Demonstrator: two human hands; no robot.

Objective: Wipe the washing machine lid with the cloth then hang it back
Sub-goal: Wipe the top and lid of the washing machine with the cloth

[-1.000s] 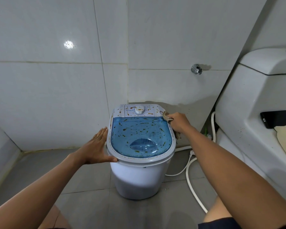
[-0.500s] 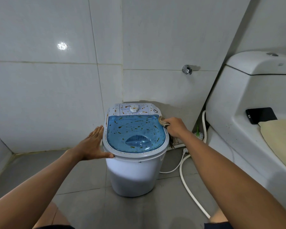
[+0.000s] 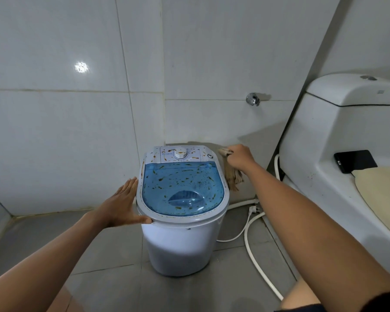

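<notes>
A small washer (image 3: 180, 239) was positioned on the floor against the tiled wall, with a toilet (image 3: 338, 154) to its right. The blue lid (image 3: 182, 188) was closed and lay flat, its long axis running from the front rim to the control panel at the rear. Brown specks were visible across the lid.

The cloth (image 3: 233, 177) was held in the right hand (image 3: 240, 156), beside the rear right corner of the washer and clear of the lid. The right hand was closed around the upper part of the cloth; the remainder hung down along the washer's right side. The right arm was extended forward, wrist above the cloth.

The left hand (image 3: 122, 206) was open and flat, fingers together, and nothing was held in it. It was pressed against the left edge of the washer rim, the thumb touching the front left of the rim.

The lid lay to the left of the cloth, and the right hand was nearer to its rear edge. A leftward move onto the lid was judged to be required next. Wiping was judged not yet done.
</notes>
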